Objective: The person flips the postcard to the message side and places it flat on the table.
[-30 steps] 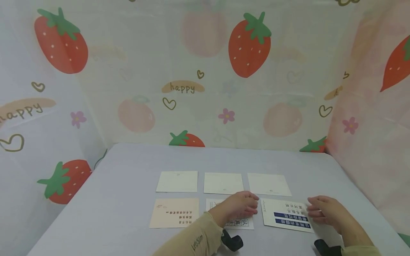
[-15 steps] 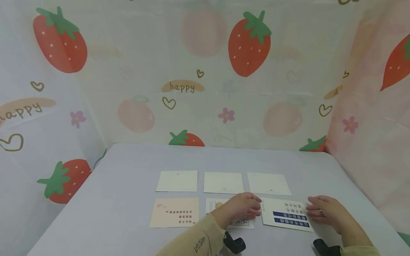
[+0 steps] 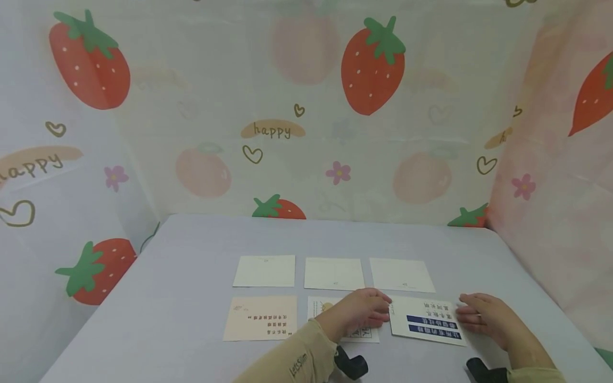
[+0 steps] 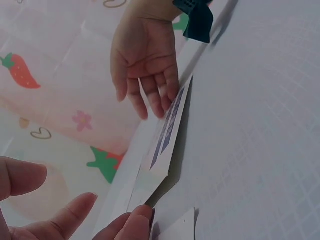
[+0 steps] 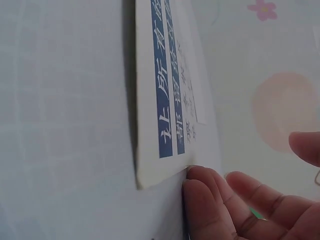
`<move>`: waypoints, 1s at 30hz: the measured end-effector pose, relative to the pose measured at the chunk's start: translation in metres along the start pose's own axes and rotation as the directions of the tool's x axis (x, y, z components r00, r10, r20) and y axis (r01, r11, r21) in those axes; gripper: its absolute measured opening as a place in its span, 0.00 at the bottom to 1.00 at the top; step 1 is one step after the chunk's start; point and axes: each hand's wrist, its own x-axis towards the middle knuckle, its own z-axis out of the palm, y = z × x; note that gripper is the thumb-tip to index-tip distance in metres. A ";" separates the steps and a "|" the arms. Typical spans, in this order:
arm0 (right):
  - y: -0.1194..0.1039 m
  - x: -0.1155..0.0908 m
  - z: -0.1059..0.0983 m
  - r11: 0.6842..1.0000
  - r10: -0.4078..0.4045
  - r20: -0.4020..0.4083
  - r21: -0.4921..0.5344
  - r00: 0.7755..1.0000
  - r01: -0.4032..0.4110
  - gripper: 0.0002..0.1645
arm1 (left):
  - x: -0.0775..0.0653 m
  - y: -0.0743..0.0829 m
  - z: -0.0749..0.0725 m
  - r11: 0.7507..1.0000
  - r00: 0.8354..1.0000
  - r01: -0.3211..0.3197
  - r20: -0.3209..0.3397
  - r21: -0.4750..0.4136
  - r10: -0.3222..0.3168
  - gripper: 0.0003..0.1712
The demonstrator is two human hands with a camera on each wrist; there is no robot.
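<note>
A white card with two blue text bands [image 3: 421, 321] lies on the table between my hands, at the right of the near row. At its left edge are the fingertips of my left hand [image 3: 359, 314], thumb held apart. My right hand [image 3: 489, 320] touches the opposite short edge with loosely extended fingers, its thumb also off the card in the right wrist view. Neither hand grips anything. Under my left hand and forearm lies a printed card [image 3: 318, 307], partly hidden. A cream card with dark text [image 3: 258, 319] lies farther left.
Behind the near row lie three pale cards: left [image 3: 264, 271], middle [image 3: 333, 274] and right [image 3: 402, 275]. A black device sits at each wrist, left [image 3: 351, 364] and right [image 3: 486, 371]. A strawberry-print curtain [image 3: 306, 175] encloses the white table [image 3: 143, 319].
The blue-banded card has slid slightly left, with my right hand following at its right edge. My left hand moved a little to the right, up to the card's left edge.
</note>
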 end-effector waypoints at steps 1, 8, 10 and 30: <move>0.000 0.000 0.000 1.000 0.000 0.000 0.004 1.000 0.000 0.39 | 0.000 0.000 0.000 1.000 1.000 0.001 -0.003 0.000 -0.001 0.12; 0.002 0.002 0.000 1.000 -0.002 0.003 0.030 1.000 0.002 0.39 | 0.004 -0.001 0.003 1.000 0.998 -0.015 -0.055 0.004 0.015 0.10; 0.003 0.002 0.000 0.999 0.002 0.000 0.032 1.000 -0.002 0.39 | 0.005 -0.002 0.003 1.000 0.998 -0.019 -0.067 0.010 0.020 0.10; 0.000 0.003 0.006 1.000 0.009 0.004 -0.003 1.000 -0.009 0.37 | 0.017 -0.006 0.009 0.997 0.986 -0.068 -0.157 -0.028 0.063 0.23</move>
